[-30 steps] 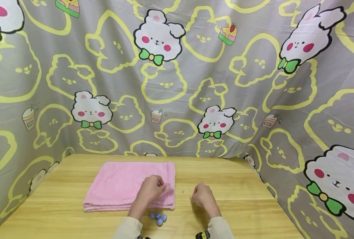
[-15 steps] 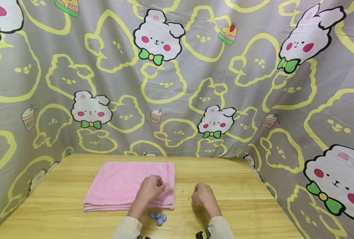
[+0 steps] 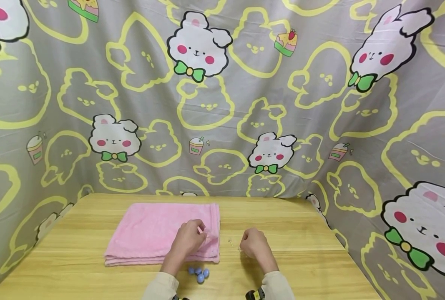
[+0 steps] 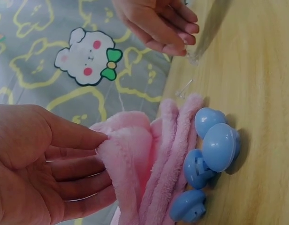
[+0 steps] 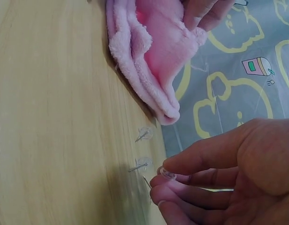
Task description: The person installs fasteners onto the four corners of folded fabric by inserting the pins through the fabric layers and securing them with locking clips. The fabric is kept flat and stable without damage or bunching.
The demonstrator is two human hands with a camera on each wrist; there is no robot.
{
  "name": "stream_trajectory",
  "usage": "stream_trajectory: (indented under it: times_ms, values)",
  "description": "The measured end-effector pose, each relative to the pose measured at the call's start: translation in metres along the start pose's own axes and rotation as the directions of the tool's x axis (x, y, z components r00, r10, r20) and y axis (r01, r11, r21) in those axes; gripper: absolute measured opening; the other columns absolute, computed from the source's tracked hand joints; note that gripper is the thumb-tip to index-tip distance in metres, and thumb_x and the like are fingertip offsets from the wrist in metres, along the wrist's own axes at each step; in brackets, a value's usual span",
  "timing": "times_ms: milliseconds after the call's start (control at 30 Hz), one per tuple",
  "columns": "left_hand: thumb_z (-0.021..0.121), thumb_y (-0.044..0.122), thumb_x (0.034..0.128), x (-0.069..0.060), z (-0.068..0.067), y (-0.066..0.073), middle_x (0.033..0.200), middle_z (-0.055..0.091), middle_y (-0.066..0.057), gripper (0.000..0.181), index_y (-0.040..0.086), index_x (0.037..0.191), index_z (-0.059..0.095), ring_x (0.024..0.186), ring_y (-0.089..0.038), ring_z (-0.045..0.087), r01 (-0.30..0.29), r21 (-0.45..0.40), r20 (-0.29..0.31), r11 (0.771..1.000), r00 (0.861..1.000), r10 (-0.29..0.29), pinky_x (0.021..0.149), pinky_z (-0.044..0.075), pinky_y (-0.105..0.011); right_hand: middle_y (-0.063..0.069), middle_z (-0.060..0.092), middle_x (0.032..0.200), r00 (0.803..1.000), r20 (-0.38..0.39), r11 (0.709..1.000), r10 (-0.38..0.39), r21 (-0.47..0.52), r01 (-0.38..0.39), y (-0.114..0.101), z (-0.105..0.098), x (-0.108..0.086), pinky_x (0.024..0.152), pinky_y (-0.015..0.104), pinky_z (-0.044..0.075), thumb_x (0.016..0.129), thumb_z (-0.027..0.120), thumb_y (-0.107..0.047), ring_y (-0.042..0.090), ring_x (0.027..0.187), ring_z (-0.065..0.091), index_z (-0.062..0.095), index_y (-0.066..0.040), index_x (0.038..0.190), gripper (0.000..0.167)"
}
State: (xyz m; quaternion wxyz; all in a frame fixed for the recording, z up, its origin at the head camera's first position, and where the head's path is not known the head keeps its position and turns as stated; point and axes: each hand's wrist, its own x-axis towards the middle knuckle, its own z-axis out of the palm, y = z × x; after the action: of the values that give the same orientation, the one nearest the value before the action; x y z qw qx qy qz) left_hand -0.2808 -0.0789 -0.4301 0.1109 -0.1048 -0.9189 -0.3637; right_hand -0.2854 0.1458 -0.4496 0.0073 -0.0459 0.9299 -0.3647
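Pink cloth: Although most of the folded pink cloth (image 3: 151,229) lies flat at lower left-centre of the head view, its near right corner is raised by the left hand (image 3: 189,239).
Left hand grip: thumb and fingers pinch the cloth's edge, visible at left-centre of the left wrist view.
Right hand grip: right hand (image 3: 254,244), lower right of centre in the head view, pinches a clear pin (image 5: 168,174) at its fingertips; shaft partly hidden.
Loose pins (image 5: 145,133): two on the counter (image 3: 301,233), between cloth and right hand.
Blue caps (image 3: 200,278): four, lower centre of the head view, just beside the cloth's near edge.
Cloth handling: looks soft, light, limp; judged best pinched at the edge, layers kept together.
Pin handling: likely light, smooth, easily dropped; sharp-looking shaft, so hold by the disc head.
Cap handling: probably hard, slick, prone to rolling; grip across the sides.
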Motion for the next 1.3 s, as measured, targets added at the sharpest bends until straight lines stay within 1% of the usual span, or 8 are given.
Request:
stream_trajectory:
  times_ms: [200, 300, 500, 600, 733, 833, 1067, 1300]
  values:
    - [0.073, 0.006, 0.0838, 0.000, 0.002, 0.000, 0.068, 0.063, -0.003, 0.008, 0.005, 0.081, 0.065, 0.060, -0.014, 0.054, -0.009, 0.002, -0.002, 1.000, 1.000, 0.009, 0.054, 0.044, -0.029, -0.002, 0.054, 0.056, 1.000, -0.011, 1.000, -0.004, -0.016, 0.004, -0.001, -0.001, 0.001, 0.047, 0.024, 0.035, 0.080, 0.055, 0.005, 0.011, 0.049, 0.043, 0.065, -0.006, 0.066, 0.020]
    - [0.073, 0.007, 0.0849, 0.000, 0.002, 0.000, 0.067, 0.062, -0.002, 0.011, 0.006, 0.079, 0.064, 0.059, -0.014, 0.053, -0.006, 0.009, -0.009, 1.000, 1.000, 0.006, 0.054, 0.043, -0.028, -0.002, 0.051, 0.055, 0.999, -0.038, 1.000, -0.012, -0.011, 0.011, -0.002, -0.001, 0.000, 0.047, 0.024, 0.034, 0.079, 0.055, 0.005, 0.012, 0.049, 0.042, 0.062, -0.007, 0.065, 0.020]
    - [0.073, 0.008, 0.0858, 0.000, 0.002, 0.001, 0.066, 0.061, -0.001, 0.013, 0.007, 0.077, 0.063, 0.059, -0.013, 0.052, 0.002, 0.006, -0.009, 1.000, 1.000, -0.002, 0.053, 0.042, -0.027, 0.000, 0.055, 0.062, 0.985, -0.169, 0.999, -0.048, -0.023, 0.045, -0.005, 0.001, 0.002, 0.052, 0.028, 0.040, 0.080, 0.067, 0.001, 0.014, 0.054, 0.048, 0.059, -0.009, 0.066, 0.018]
    - [0.073, 0.008, 0.0861, -0.001, 0.001, 0.001, 0.065, 0.060, -0.001, 0.013, 0.007, 0.077, 0.063, 0.058, -0.013, 0.052, 0.003, 0.002, -0.009, 1.000, 1.000, -0.003, 0.053, 0.042, -0.027, 0.003, 0.060, 0.068, 0.977, -0.207, 0.999, -0.050, -0.019, 0.047, -0.006, 0.001, 0.005, 0.056, 0.030, 0.044, 0.080, 0.071, 0.000, 0.016, 0.059, 0.053, 0.061, -0.007, 0.071, 0.015]
    - [0.073, 0.008, 0.0862, -0.001, 0.001, 0.001, 0.065, 0.060, -0.001, 0.014, 0.007, 0.077, 0.063, 0.058, -0.013, 0.051, 0.004, 0.003, -0.012, 1.000, 1.000, -0.004, 0.053, 0.042, -0.027, 0.005, 0.067, 0.074, 0.978, -0.201, 0.998, -0.057, 0.008, 0.060, -0.006, 0.001, 0.008, 0.060, 0.031, 0.049, 0.080, 0.073, 0.000, 0.016, 0.065, 0.060, 0.066, -0.001, 0.082, 0.008]
    - [0.073, 0.008, 0.0864, -0.001, 0.000, 0.001, 0.065, 0.060, 0.000, 0.014, 0.007, 0.077, 0.063, 0.059, -0.013, 0.051, 0.006, 0.005, -0.012, 1.000, 1.000, -0.006, 0.053, 0.042, -0.027, 0.006, 0.069, 0.071, 0.982, -0.176, 0.995, -0.074, 0.050, 0.084, -0.006, 0.002, 0.009, 0.059, 0.029, 0.052, 0.081, 0.071, 0.003, 0.015, 0.062, 0.064, 0.069, 0.002, 0.083, 0.003]
    - [0.073, 0.009, 0.0865, -0.001, 0.000, 0.002, 0.064, 0.059, 0.000, 0.014, 0.007, 0.077, 0.063, 0.058, -0.013, 0.051, 0.008, 0.004, -0.009, 1.000, 1.000, -0.008, 0.053, 0.042, -0.028, 0.015, 0.071, 0.069, 0.988, -0.139, 0.986, -0.061, 0.148, 0.082, -0.010, 0.001, 0.004, 0.051, 0.027, 0.047, 0.086, 0.068, 0.004, 0.018, 0.053, 0.065, 0.067, -0.002, 0.081, 0.008]
    - [0.073, 0.008, 0.0865, -0.002, 0.000, 0.003, 0.064, 0.059, -0.001, 0.014, 0.007, 0.077, 0.063, 0.057, -0.013, 0.051, 0.018, -0.004, 0.001, 1.000, 1.000, -0.018, 0.052, 0.041, -0.027, 0.015, 0.070, 0.069, 0.988, -0.146, 0.989, -0.050, 0.127, 0.069, -0.011, 0.001, 0.003, 0.050, 0.027, 0.044, 0.089, 0.068, 0.000, 0.020, 0.054, 0.065, 0.067, -0.004, 0.083, 0.007]
